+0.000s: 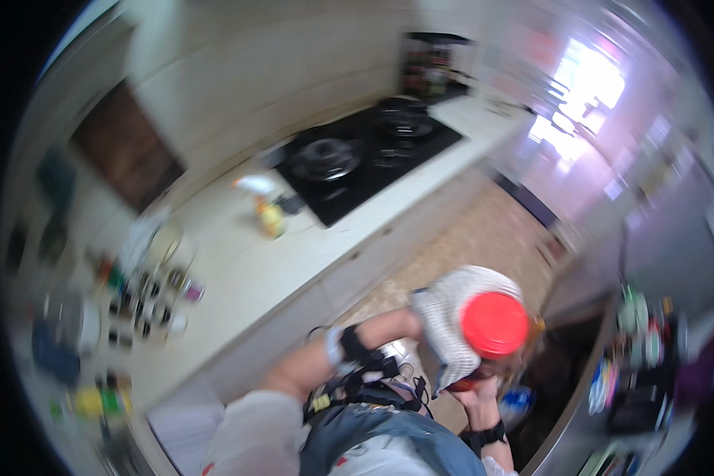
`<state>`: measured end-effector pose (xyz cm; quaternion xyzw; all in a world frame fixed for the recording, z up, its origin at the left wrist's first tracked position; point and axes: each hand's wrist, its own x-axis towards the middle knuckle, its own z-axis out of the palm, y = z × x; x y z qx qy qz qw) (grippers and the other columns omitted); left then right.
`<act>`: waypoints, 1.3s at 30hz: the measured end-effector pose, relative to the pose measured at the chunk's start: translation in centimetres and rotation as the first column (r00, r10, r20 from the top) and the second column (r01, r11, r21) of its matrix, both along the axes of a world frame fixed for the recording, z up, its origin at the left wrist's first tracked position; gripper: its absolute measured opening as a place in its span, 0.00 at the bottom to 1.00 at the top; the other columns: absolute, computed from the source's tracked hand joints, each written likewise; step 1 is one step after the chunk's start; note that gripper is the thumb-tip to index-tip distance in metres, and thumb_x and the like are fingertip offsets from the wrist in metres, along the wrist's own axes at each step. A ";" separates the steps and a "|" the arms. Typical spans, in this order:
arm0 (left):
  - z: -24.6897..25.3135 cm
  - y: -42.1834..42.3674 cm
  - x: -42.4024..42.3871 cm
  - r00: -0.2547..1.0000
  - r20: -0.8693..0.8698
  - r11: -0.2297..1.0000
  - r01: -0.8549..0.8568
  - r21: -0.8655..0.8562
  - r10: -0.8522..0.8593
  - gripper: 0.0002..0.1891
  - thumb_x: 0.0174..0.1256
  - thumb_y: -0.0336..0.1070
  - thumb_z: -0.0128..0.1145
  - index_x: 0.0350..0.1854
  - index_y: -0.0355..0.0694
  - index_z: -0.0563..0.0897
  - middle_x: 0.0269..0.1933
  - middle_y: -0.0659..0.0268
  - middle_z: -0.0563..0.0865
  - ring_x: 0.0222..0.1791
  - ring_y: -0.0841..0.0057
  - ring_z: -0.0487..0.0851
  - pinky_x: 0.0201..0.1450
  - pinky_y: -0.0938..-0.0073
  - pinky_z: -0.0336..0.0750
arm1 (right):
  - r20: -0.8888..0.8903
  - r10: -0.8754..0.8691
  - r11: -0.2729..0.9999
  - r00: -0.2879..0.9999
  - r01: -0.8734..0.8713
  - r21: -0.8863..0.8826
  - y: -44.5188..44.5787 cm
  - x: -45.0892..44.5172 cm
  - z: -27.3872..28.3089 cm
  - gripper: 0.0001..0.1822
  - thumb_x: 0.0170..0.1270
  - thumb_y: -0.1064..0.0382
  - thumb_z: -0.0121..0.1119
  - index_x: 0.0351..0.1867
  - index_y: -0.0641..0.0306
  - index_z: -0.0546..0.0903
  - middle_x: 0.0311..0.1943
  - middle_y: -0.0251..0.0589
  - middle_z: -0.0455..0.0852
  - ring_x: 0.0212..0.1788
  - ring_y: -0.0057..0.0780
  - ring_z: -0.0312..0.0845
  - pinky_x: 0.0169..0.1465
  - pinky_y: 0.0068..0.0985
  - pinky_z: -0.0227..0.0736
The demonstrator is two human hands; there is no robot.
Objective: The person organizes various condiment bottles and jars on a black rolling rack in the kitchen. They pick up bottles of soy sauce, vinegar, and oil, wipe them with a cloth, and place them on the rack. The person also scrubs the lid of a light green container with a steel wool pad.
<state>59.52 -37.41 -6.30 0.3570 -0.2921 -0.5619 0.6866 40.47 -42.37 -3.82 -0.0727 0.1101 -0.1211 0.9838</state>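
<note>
In front of my body is a jar with a bright red screw lid [495, 324]. Its reddish lower part [465, 384] shows only partly below the lid. My right hand [479, 395] grips the jar from beneath, near its base. A white knitted or waffle-weave cloth [452, 318] with a dark edge wraps around the jar's left and far side. My left hand [415, 324] reaches into that cloth and presses it against the jar; its fingers are hidden under the fabric. Black straps circle both wrists.
A white counter [256, 268] runs along the left, with a black gas hob [369, 157], a yellow spray bottle [269, 217] and several small jars [149, 300]. A cluttered shelf edge [595, 357] stands close on the right, above a dark opening [547, 381] holding a blue-capped container [516, 398].
</note>
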 end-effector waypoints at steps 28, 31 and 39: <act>6.4 -21.1 19.1 0.894 0.159 0.905 -0.396 -0.158 0.419 0.24 0.75 0.36 0.55 0.70 0.35 0.69 0.66 0.61 0.78 0.65 0.72 0.76 0.68 0.68 0.71 | 0.020 0.302 0.865 0.953 -0.266 -0.425 -26.5 18.9 -0.1 0.62 0.40 0.19 0.68 0.72 0.56 0.63 0.62 0.55 0.74 0.56 0.59 0.76 0.38 0.47 0.82; 4.8 -23.9 23.9 0.895 0.168 0.910 -0.396 -0.122 0.412 0.24 0.75 0.37 0.55 0.70 0.35 0.69 0.66 0.60 0.78 0.65 0.72 0.76 0.68 0.68 0.71 | 0.085 0.482 0.853 0.872 -0.445 -0.272 -28.2 22.6 -0.5 0.63 0.44 0.16 0.62 0.71 0.64 0.62 0.60 0.62 0.74 0.49 0.66 0.79 0.31 0.44 0.85; 1.4 -33.2 30.3 0.912 0.101 0.916 -0.391 -0.088 0.399 0.24 0.75 0.37 0.54 0.70 0.35 0.69 0.66 0.60 0.78 0.65 0.72 0.76 0.68 0.68 0.71 | 0.094 0.278 0.947 0.956 -0.256 -0.194 -34.2 32.2 0.9 0.62 0.51 0.18 0.59 0.74 0.65 0.57 0.61 0.63 0.74 0.47 0.65 0.80 0.32 0.46 0.86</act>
